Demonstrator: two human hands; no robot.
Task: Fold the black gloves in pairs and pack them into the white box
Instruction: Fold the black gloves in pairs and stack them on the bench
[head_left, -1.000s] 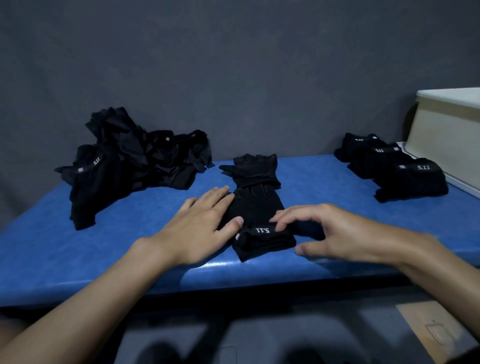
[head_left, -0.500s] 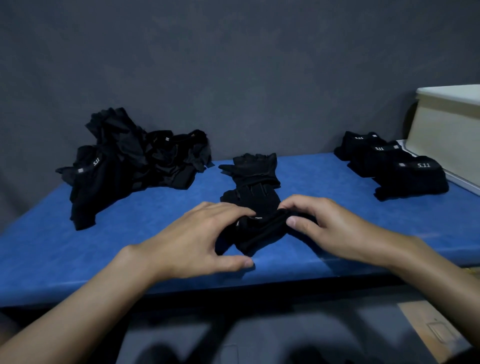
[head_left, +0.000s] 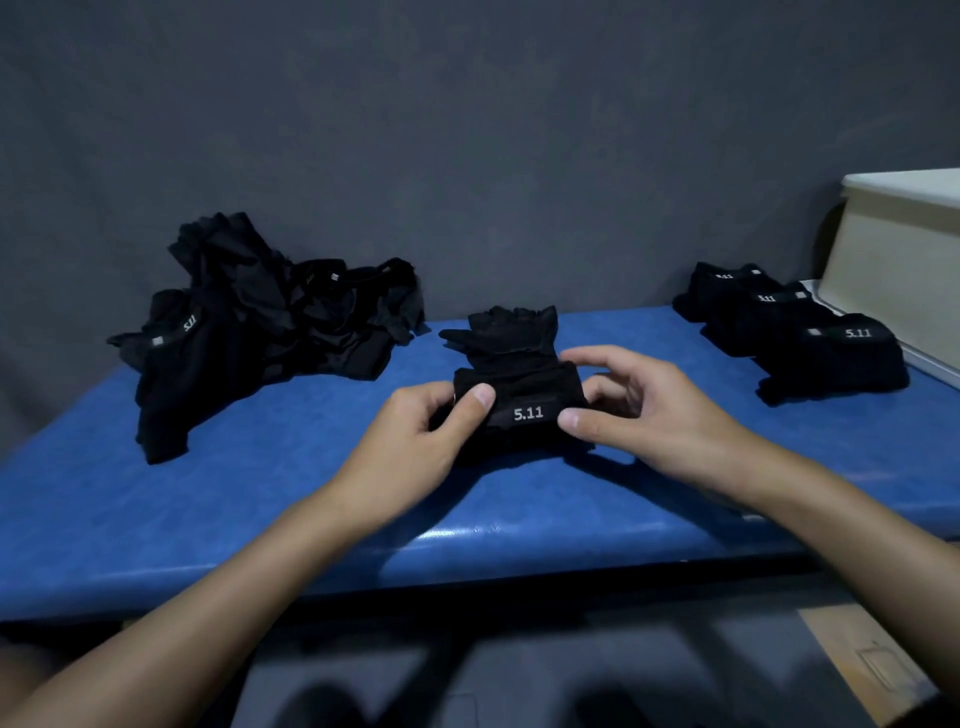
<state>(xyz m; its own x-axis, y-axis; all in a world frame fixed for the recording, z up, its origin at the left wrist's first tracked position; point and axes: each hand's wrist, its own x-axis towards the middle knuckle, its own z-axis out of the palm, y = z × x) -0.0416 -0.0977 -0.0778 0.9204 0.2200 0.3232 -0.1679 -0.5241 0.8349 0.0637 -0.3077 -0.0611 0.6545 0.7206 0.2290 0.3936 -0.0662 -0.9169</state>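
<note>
A dark grey cloth-like wall (head_left: 467, 130) fills the space beyond both hands. Under them runs a blue padded tabletop (head_left: 208, 509) with a glossy, rounded near edge, and below that edge lies a dim grey floor with a tan patch at the person's right.

Well to the right of the grip, at the far corner, stands the white rectangular box (head_left: 893, 260), only partly in view. Well to the left of the grip, a loose heap of unfolded black fabric gloves (head_left: 260, 332) sprawls against the wall, with a few white tags showing. Between the grip and the box, three folded black glove bundles (head_left: 810, 332) lie in a row, each touching the next, and the nearest shows "5.11" in white.

The black glove pair being folded (head_left: 519, 384) sits on the table directly between the two hands. Its cuff end is doubled over into a thick band, and its finger ends stick out flat on the far side of the grip.

The left hand (head_left: 415, 447) pinches the left end of the band, with its thumb on top and its fingers curled behind. The right hand (head_left: 649, 415) grips the right end, its thumb against the near face and its fingers arched over the top.

A white "5.11" label (head_left: 528, 413) faces the person between the two thumbs.
</note>
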